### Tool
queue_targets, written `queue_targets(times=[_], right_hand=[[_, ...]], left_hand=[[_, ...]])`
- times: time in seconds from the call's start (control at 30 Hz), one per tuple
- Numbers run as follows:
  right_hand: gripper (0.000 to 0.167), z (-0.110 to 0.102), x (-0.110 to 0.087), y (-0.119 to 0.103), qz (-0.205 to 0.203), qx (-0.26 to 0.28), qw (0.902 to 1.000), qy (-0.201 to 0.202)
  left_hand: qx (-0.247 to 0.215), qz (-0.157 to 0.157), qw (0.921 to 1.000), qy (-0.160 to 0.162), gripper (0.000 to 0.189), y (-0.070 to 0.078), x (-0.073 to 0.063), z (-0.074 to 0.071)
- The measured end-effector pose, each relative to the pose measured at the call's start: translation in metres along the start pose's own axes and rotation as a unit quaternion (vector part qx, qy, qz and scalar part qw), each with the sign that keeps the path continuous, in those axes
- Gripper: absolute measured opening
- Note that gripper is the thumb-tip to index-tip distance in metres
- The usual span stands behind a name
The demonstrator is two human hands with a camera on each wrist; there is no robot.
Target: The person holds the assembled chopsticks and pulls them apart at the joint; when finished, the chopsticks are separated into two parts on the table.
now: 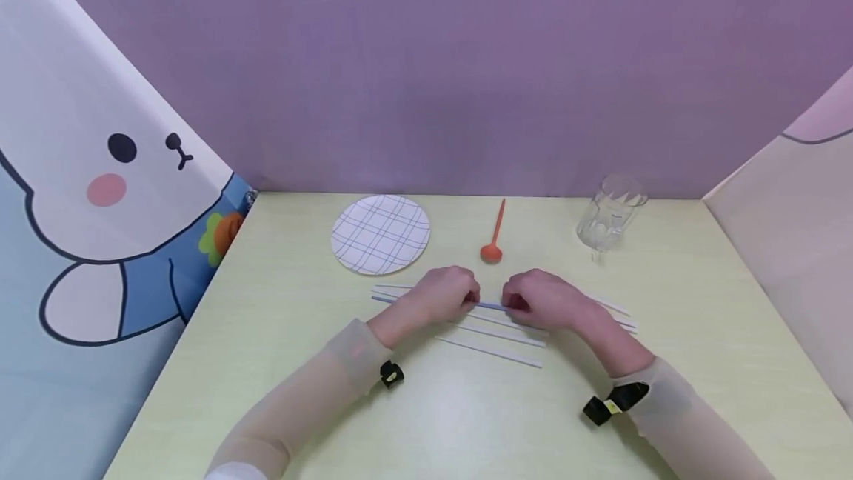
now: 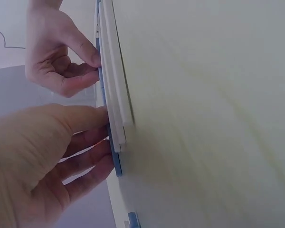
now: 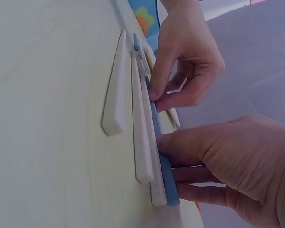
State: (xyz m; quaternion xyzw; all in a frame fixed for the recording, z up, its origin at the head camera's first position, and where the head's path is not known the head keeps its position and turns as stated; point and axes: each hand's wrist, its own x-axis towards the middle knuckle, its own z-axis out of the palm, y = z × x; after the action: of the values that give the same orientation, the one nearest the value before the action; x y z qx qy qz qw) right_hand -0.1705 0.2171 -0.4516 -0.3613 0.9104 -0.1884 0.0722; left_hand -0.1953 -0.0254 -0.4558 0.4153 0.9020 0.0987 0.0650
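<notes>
Several thin, square-edged sticks, white and blue, lie side by side on the pale table. In the head view a blue stick (image 1: 492, 307) runs between the two hands. My left hand (image 1: 448, 293) pinches this blue stick between thumb and fingers. A short way along it, my right hand (image 1: 546, 301) pinches it too. White sticks (image 1: 496, 352) lie just in front of the hands. The left wrist view shows white sticks (image 2: 115, 76) right beside the blue one. In the right wrist view a white stick (image 3: 115, 114) lies a little apart. Both hands hide parts of the sticks.
Behind the hands, a round white plate (image 1: 380, 234) with a blue check pattern is at the left. An orange spoon (image 1: 492, 252) lies in the middle. A clear glass (image 1: 609, 215) is at the back right. A purple wall (image 1: 466, 80) borders the table's back edge.
</notes>
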Motion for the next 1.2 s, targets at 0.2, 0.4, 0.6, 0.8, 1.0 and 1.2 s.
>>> queue_targets(times=[0.2,0.4,0.6,0.8,1.0,1.2], right_hand=[[0.017,0.0,0.002,-0.003,-0.004,-0.025,0.9989,0.039],[0.012,-0.013,0.001,-0.015,-0.006,0.004,0.9971,0.075],[0.012,-0.028,-0.003,-0.028,-0.029,0.023,0.992,0.121],[0.014,-0.031,-0.005,-0.03,-0.034,0.025,0.9911,0.126],[0.015,-0.031,-0.006,-0.03,-0.032,0.027,0.9912,0.125],[0.015,-0.032,-0.007,-0.031,-0.034,0.023,0.9903,0.133]], left_hand=[[0.005,-0.001,0.9996,0.029,0.007,0.001,-0.003,-0.003],[-0.022,0.022,0.9966,0.077,0.003,0.003,-0.009,-0.012],[-0.044,0.068,0.9911,0.106,0.009,0.002,-0.014,-0.021],[-0.024,0.091,0.9854,0.142,0.012,0.001,-0.017,-0.023],[-0.022,0.093,0.982,0.163,0.01,0.0,-0.018,-0.021],[-0.028,0.093,0.981,0.168,0.009,0.0,-0.018,-0.019]])
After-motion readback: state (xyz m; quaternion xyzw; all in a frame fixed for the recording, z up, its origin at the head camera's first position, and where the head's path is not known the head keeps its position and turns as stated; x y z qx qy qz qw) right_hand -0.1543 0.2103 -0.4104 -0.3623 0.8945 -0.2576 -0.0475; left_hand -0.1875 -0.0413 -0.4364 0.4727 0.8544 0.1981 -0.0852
